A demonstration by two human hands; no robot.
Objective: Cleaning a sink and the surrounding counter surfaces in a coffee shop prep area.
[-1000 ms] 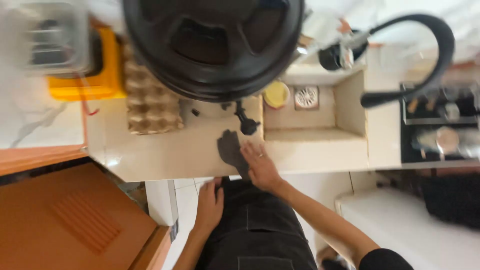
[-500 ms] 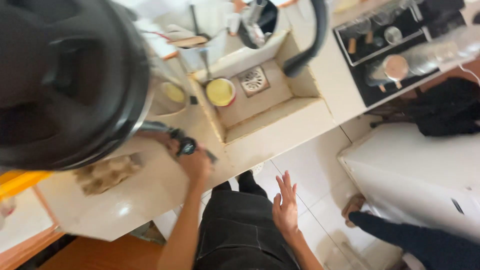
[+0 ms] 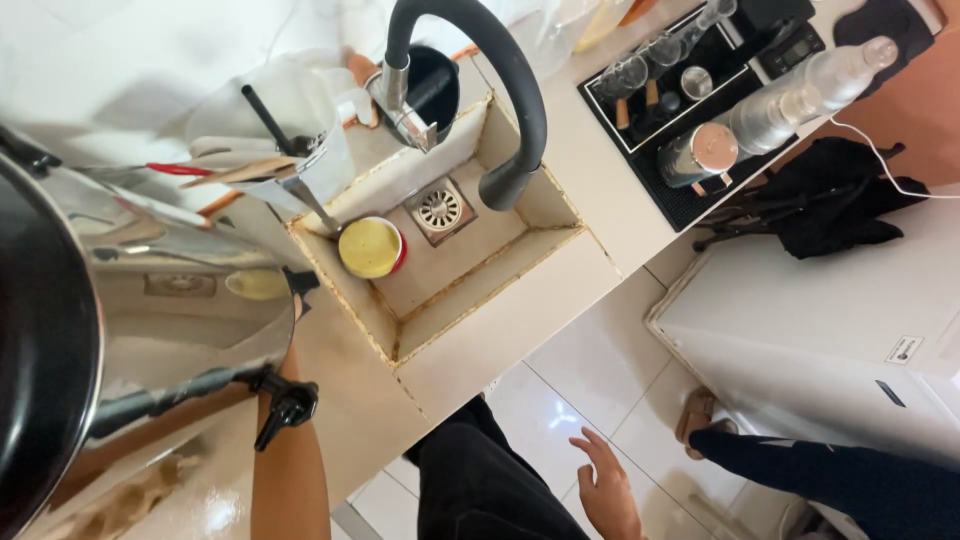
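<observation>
A big steel urn (image 3: 150, 320) with a black lid fills the left side, standing on the beige counter (image 3: 520, 320). My left forearm (image 3: 290, 470) reaches up under its black tap lever (image 3: 285, 405). The urn's body hides that hand, so its grip cannot be made out. My right hand (image 3: 610, 485) hangs beside my dark trousers (image 3: 490, 490) above the tiled floor, holding nothing, fingers apart. In the small square sink (image 3: 480, 270) lies a yellow bowl with a red rim (image 3: 370, 247), next to the drain (image 3: 440, 210) and below the black curved faucet (image 3: 520, 100).
A white jug with utensils (image 3: 300, 130) stands behind the sink. To the right are a black tray with glasses (image 3: 690, 90), clear bottles (image 3: 800, 100) and a black garment (image 3: 830, 200). A white appliance (image 3: 850, 320) stands lower right. Another person's leg (image 3: 830, 470) and sandal (image 3: 700, 415) are there.
The view has swung, so the urn now sits at the left edge and the sink at centre. My left arm stays at the tap. My right hand has dropped lower beside my leg.
</observation>
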